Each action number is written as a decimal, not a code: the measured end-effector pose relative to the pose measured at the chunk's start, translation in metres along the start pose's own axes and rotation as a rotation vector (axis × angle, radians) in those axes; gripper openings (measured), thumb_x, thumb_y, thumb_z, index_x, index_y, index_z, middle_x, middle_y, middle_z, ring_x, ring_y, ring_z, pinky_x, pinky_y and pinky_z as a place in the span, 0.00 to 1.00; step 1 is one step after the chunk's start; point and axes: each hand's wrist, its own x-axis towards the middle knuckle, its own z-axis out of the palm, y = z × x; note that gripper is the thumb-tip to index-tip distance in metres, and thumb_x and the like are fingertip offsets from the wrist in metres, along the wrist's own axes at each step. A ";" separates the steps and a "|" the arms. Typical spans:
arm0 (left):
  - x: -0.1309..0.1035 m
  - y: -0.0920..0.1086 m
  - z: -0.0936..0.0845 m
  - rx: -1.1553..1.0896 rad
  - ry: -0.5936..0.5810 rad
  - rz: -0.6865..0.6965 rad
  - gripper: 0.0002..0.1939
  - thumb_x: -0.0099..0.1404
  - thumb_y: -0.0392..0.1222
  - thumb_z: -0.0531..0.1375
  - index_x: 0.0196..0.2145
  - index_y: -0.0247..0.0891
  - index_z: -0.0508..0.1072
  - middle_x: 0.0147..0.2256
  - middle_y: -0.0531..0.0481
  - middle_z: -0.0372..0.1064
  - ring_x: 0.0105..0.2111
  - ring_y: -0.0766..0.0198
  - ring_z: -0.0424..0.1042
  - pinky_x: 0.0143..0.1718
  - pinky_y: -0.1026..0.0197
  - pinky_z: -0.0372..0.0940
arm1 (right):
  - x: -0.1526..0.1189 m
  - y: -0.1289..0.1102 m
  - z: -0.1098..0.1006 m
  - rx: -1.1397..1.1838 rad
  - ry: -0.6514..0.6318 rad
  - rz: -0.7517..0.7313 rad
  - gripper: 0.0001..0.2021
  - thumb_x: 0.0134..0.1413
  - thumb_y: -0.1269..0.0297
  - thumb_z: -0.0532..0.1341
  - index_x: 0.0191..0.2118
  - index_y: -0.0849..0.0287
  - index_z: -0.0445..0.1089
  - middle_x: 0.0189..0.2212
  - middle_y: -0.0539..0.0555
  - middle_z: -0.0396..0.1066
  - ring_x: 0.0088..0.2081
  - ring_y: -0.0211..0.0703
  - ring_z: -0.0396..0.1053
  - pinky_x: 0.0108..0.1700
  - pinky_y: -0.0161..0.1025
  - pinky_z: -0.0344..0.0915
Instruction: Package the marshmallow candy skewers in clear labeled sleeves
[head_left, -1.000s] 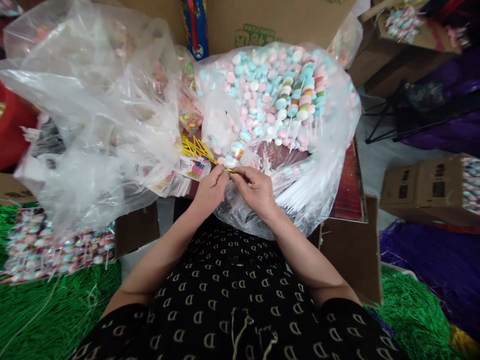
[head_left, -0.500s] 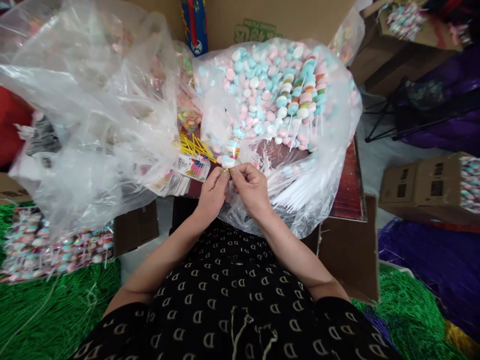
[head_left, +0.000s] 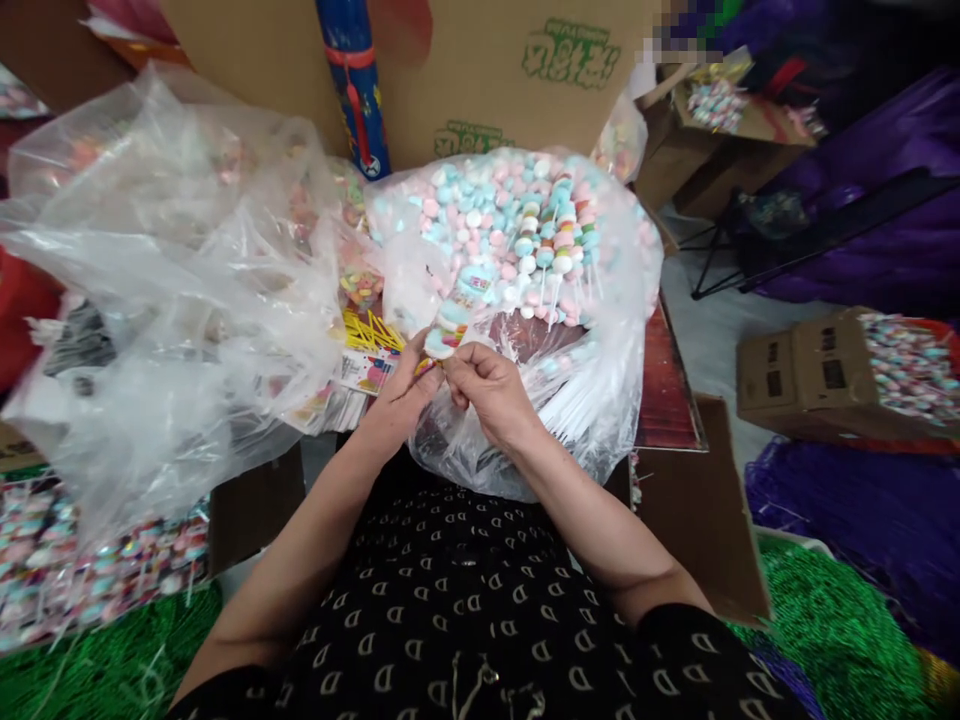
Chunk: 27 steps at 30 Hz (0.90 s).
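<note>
A marshmallow skewer [head_left: 454, 318] in a clear printed wrapper tilts up and away between my hands. My left hand [head_left: 405, 395] closes around its lower end, thumb and fingers on the wrapper. At the gathered base, my right hand [head_left: 487, 385] pinches with thumb and forefinger; a bit of yellow shows there, partly hidden by the fingers. Close to my left hand lie yellow twist ties [head_left: 369, 330] and a stack of printed cards or wrappers [head_left: 366, 370]. Beyond the hands, an open clear bag holds pink, blue and white marshmallows [head_left: 472, 220], with several unwrapped marshmallow skewers [head_left: 556, 235] on top.
White sticks [head_left: 589, 395] lie in plastic at the right. A large clear bag [head_left: 187, 260] of gummy candy covers the left side. Cardboard boxes [head_left: 480, 70] stand behind. Wrapped skewers [head_left: 105, 560] fill a box at lower left. The dark red table edge [head_left: 671, 390] shows at right.
The view has tilted upward, showing more of the boxes behind. My left fingers have shifted from pinching the yellow tie to wrapping the skewer's lower end. The right hand still pinches the base.
</note>
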 end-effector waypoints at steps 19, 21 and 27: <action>0.013 0.052 0.000 -0.151 -0.034 -0.163 0.44 0.71 0.74 0.38 0.34 0.40 0.82 0.20 0.49 0.62 0.24 0.60 0.66 0.30 0.55 0.67 | -0.011 -0.034 -0.016 -0.726 0.060 -0.564 0.05 0.61 0.66 0.60 0.34 0.55 0.73 0.25 0.47 0.72 0.25 0.36 0.65 0.30 0.35 0.61; 0.013 0.054 -0.003 -0.213 0.008 -0.179 0.42 0.69 0.76 0.42 0.30 0.41 0.81 0.16 0.53 0.52 0.20 0.63 0.57 0.25 0.57 0.61 | -0.009 -0.025 -0.020 -0.750 0.051 -0.528 0.05 0.61 0.65 0.60 0.34 0.56 0.73 0.25 0.48 0.72 0.25 0.36 0.66 0.30 0.34 0.62; -0.002 0.040 0.000 -0.104 -0.192 -0.344 0.36 0.66 0.74 0.55 0.19 0.39 0.74 0.14 0.54 0.54 0.16 0.68 0.52 0.20 0.60 0.50 | 0.000 -0.020 -0.027 -0.791 0.179 -0.585 0.07 0.63 0.64 0.58 0.34 0.55 0.72 0.26 0.48 0.73 0.25 0.36 0.66 0.30 0.35 0.63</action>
